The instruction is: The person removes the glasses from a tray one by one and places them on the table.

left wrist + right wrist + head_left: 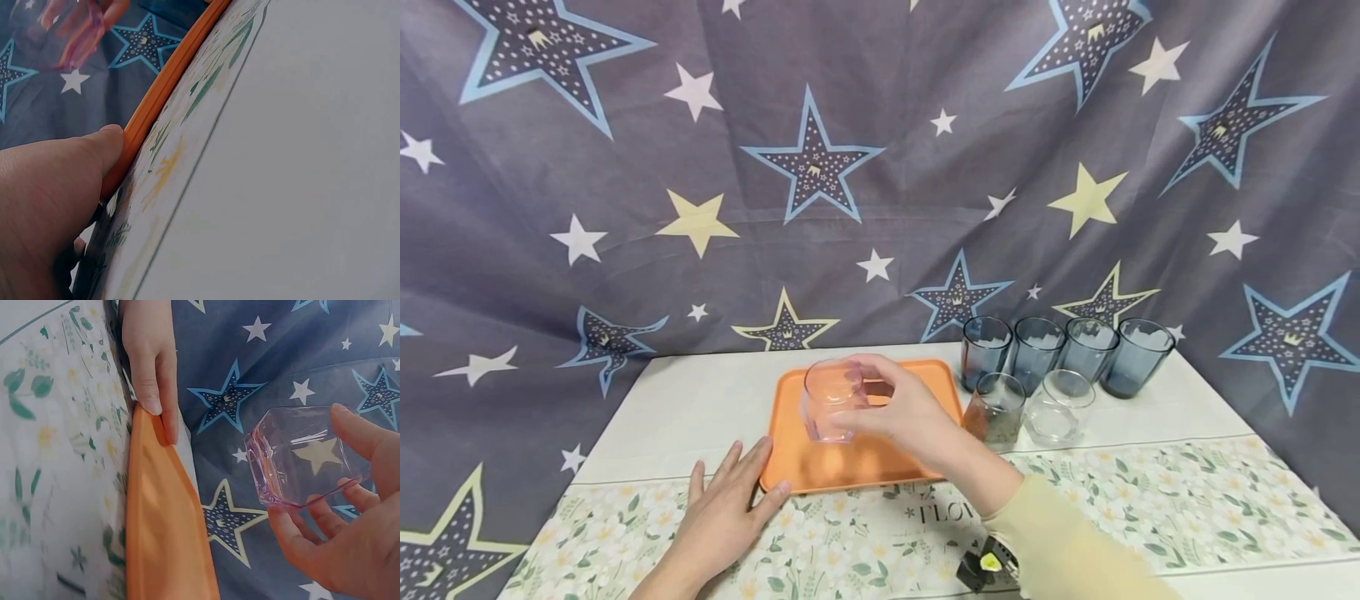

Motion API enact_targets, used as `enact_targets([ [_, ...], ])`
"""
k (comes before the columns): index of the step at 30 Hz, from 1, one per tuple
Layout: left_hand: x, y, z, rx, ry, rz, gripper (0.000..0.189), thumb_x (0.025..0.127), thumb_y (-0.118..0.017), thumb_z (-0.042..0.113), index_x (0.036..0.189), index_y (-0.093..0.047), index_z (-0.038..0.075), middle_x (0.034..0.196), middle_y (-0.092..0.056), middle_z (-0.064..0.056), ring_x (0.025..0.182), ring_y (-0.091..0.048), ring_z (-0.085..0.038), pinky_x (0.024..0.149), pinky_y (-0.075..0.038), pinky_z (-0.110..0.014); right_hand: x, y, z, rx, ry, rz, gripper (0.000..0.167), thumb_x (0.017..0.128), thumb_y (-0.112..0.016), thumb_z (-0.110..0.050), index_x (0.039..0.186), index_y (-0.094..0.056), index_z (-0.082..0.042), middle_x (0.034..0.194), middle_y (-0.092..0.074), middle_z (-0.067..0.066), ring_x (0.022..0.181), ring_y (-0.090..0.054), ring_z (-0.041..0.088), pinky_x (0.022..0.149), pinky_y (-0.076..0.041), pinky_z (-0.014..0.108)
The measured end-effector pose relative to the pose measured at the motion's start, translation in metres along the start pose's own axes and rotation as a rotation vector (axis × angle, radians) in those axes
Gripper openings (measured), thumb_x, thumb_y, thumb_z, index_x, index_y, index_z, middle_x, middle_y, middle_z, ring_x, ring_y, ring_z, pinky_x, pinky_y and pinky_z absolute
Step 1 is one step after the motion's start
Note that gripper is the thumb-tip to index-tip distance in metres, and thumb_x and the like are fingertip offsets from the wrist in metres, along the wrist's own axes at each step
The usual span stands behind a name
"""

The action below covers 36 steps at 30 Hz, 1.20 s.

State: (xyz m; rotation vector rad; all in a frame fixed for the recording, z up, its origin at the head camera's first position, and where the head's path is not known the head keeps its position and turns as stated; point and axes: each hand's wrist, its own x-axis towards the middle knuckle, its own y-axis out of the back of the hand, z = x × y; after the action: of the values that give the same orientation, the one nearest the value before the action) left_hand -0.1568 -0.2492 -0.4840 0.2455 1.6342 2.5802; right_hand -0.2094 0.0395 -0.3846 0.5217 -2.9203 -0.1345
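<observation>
A clear, pink-tinted drinking glass (831, 404) is held in my right hand (898, 412), thumb on one side and fingers on the other. In the right wrist view the glass (300, 456) shows angular sides and is raised off the tray. Below it lies an orange rectangular tray (880, 467) on the table. My left hand (722, 517) rests at the tray's near left corner, fingers spread and mostly straight. The left wrist view shows its thumb (111, 140) against the orange rim.
Several blue glasses (1037, 354) stand in a row at the back right. In front of them are a smoky tumbler (1000, 412) and a clear glass (1060, 412), close to the tray's right side. A starry curtain (880, 250) hangs behind the table. A small black object (973, 571) sits by my right sleeve.
</observation>
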Motion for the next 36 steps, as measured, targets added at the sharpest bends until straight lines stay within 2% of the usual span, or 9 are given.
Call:
enact_targets([
  [5,0.0,-0.001,-0.001,-0.013,0.0,0.003,0.09,0.109,-0.053,0.072,0.172,-0.039,0.01,0.173,-0.044,-0.013,0.165,-0.023,-0.047,0.123,0.005,-0.081,-0.011,0.019,-0.013,-0.002,0.01,-0.007,0.072,0.088,-0.096,-0.009,0.152,-0.065,-0.018,0.144,-0.066,0.01,0.129,-0.066,0.029,0.106,-0.059,0.039],
  [9,0.001,-0.001,0.0,-0.012,0.008,-0.017,0.091,0.108,-0.054,0.072,0.173,-0.038,0.009,0.173,-0.042,-0.015,0.165,-0.021,-0.048,0.122,0.007,-0.081,-0.02,0.036,-0.018,-0.036,0.018,0.007,0.075,0.087,-0.096,-0.008,0.153,-0.064,-0.019,0.143,-0.067,0.01,0.13,-0.067,0.032,0.105,-0.059,0.038],
  [14,0.002,0.0,0.0,-0.016,0.025,-0.048,0.093,0.108,-0.054,0.073,0.173,-0.036,0.01,0.174,-0.041,-0.015,0.166,-0.019,-0.047,0.122,0.009,-0.081,-0.034,0.054,-0.026,-0.101,-0.009,0.038,0.075,0.086,-0.098,-0.014,0.152,-0.065,-0.023,0.142,-0.069,0.007,0.132,-0.066,0.034,0.102,-0.061,0.04],
  [18,0.002,0.0,-0.001,-0.02,0.032,-0.063,0.094,0.107,-0.053,0.074,0.174,-0.036,0.01,0.175,-0.04,-0.016,0.166,-0.018,-0.048,0.122,0.01,-0.081,-0.044,0.069,-0.03,-0.162,0.01,0.059,0.074,0.085,-0.099,-0.015,0.151,-0.066,-0.022,0.145,-0.068,0.005,0.132,-0.066,0.032,0.104,-0.06,0.041],
  [23,0.002,0.001,-0.002,-0.017,0.028,-0.059,0.094,0.107,-0.052,0.075,0.174,-0.036,0.01,0.174,-0.04,-0.016,0.166,-0.018,-0.048,0.121,0.01,-0.081,-0.054,0.084,-0.034,-0.223,0.04,0.067,0.072,0.086,-0.099,-0.019,0.15,-0.067,-0.024,0.146,-0.068,0.004,0.133,-0.066,0.029,0.106,-0.059,0.042],
  [26,0.001,0.0,-0.002,-0.011,0.027,-0.053,0.094,0.108,-0.053,0.074,0.173,-0.037,0.009,0.174,-0.041,-0.017,0.165,-0.019,-0.049,0.121,0.009,-0.082,-0.06,0.091,-0.037,-0.262,0.028,0.091,0.073,0.085,-0.1,-0.024,0.15,-0.066,-0.027,0.145,-0.068,0.003,0.133,-0.066,0.028,0.103,-0.06,0.041],
  [32,0.001,-0.001,-0.001,-0.008,0.019,-0.031,0.092,0.108,-0.056,0.071,0.172,-0.039,0.007,0.172,-0.044,-0.018,0.164,-0.022,-0.05,0.121,0.007,-0.083,-0.067,0.101,-0.042,-0.252,-0.008,0.102,0.076,0.083,-0.101,-0.028,0.15,-0.066,-0.03,0.151,-0.064,0.003,0.136,-0.064,0.031,0.098,-0.063,0.039],
  [36,0.001,-0.001,-0.001,-0.012,0.011,-0.03,0.092,0.108,-0.056,0.071,0.172,-0.039,0.008,0.172,-0.044,-0.018,0.164,-0.022,-0.05,0.121,0.007,-0.083,-0.072,0.109,-0.044,-0.264,0.008,0.102,0.076,0.085,-0.1,-0.024,0.152,-0.064,-0.024,0.153,-0.065,0.006,0.141,-0.062,0.031,0.105,-0.059,0.036],
])
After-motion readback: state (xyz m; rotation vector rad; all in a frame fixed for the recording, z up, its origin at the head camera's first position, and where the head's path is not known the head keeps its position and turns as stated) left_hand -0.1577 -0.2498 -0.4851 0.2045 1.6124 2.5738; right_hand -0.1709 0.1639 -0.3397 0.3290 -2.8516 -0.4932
